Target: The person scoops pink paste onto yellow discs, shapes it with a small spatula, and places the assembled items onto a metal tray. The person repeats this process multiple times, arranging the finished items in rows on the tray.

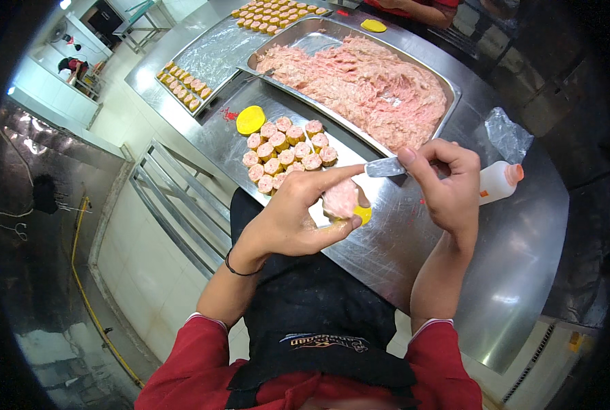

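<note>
My left hand (pixel 288 215) is curled around a dumpling (pixel 340 198) heaped with pink minced meat, thumb and fingers about its sides. In my right hand (pixel 450 184) a small flat spatula (pixel 385 167) is pinched, its blade beside my left index fingertip. Just beyond the left hand stand several meat-topped dumplings (pixel 281 149) in rows, with yellow-brown sides. A large metal tray (pixel 454 96) behind them holds a mass of pink minced meat (pixel 366 82). Round yellow wrappers (pixel 252 120) lie left of the tray; more yellow (pixel 364 215) shows partly hidden behind the held dumpling.
On the steel table (pixel 387 256), a white bottle (pixel 498 182) with an orange cap stands or lies right of my right hand; a crumpled clear bag (pixel 509 135) is farther back. A second tray (pixel 206 58) holds more dumplings. Another person's arm (pixel 421 10) shows across the table.
</note>
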Available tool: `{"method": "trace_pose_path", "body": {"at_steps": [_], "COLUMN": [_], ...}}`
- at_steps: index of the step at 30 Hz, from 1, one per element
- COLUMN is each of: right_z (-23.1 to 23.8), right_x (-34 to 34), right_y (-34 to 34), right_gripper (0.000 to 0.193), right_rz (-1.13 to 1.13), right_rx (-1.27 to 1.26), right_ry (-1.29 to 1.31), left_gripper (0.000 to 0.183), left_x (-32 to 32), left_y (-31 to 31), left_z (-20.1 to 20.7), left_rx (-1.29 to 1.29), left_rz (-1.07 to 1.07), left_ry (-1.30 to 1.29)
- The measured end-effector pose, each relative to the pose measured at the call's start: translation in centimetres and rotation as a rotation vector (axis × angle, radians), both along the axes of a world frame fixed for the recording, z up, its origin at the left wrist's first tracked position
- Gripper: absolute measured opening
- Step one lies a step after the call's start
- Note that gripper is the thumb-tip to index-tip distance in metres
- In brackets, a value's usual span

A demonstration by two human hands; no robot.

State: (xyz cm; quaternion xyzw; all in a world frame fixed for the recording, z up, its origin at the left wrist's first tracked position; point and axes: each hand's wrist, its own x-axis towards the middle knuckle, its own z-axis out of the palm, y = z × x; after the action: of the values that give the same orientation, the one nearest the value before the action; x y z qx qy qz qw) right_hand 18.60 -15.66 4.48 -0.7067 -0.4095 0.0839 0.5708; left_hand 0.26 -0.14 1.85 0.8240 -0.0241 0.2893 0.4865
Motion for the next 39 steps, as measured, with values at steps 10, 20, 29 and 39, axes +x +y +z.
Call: {"method": "trace_pose_path", "body": {"at_steps": [10, 20, 29, 39], "right_z": [0.2, 0.6, 0.3, 0.3], "right_x": [-0.7, -0.9, -0.4, -0.9], "right_y": [0.4, 0.6, 0.0, 0.4], "right_gripper": [0.033, 0.033, 0.027, 0.029], "right_rz": [0.057, 0.065, 0.006, 0.106], "right_rx": [-0.027, 0.094, 0.05, 0.079], "right_ry": [-0.345, -0.411, -0.19, -0.245], "left_gripper": [0.032, 0.036, 0.037, 0.029], "left_x": [0.3, 0.8, 0.0, 0.7], "left_y": [-0.2, -0.1, -0.2, -1.2], "left_z": [0.6, 0.4, 1.2, 1.4], "left_rx": [0.073, 0.111, 0.15, 0.098], "left_rz": [0.04, 0.125, 0.121, 0.1], "left_ry": [0.104, 0.072, -0.035, -0.018]}}
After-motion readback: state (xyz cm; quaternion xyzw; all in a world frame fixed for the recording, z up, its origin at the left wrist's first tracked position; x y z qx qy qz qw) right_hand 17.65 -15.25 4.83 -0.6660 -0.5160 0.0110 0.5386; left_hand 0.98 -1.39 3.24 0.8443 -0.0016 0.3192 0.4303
